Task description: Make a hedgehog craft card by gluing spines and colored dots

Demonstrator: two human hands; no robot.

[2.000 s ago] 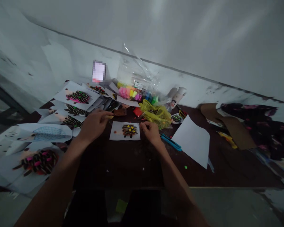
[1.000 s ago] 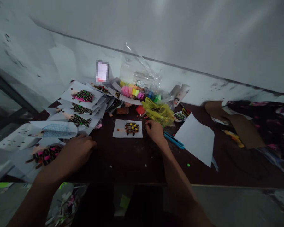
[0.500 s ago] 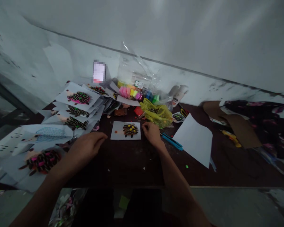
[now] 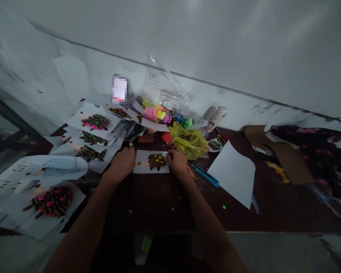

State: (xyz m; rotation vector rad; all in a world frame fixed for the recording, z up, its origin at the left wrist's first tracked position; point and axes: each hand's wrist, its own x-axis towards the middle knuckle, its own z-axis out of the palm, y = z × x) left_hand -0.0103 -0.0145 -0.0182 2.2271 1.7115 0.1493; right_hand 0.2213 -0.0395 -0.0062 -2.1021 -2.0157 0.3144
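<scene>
A white card [image 4: 143, 168] with a clay hedgehog [image 4: 157, 160] on it lies on the dark table in front of me. The hedgehog has dark spines with yellow dots. My left hand [image 4: 125, 161] is closed at the card's left edge, fingertips by its upper left corner. On the opposite side, my right hand [image 4: 177, 161] pinches at the upper right corner of the card. Just right of that hand lie a blue pen-like tool [image 4: 206, 176] and a yellow plastic bag [image 4: 191, 142] holding dark pieces.
Hedgehog cards [image 4: 95, 123] are piled at the left, with a blue hedgehog drawing [image 4: 61, 167] nearer me. A clear bag of colourful clay [image 4: 159, 113] stands against the wall. A blank sheet [image 4: 234, 172], a yellow cutter [image 4: 277, 171] and a brown cardboard piece [image 4: 292, 159] lie rightward.
My left hand has moved right, from beside the card piles to the card's left edge. My right hand has come against the card's right edge.
</scene>
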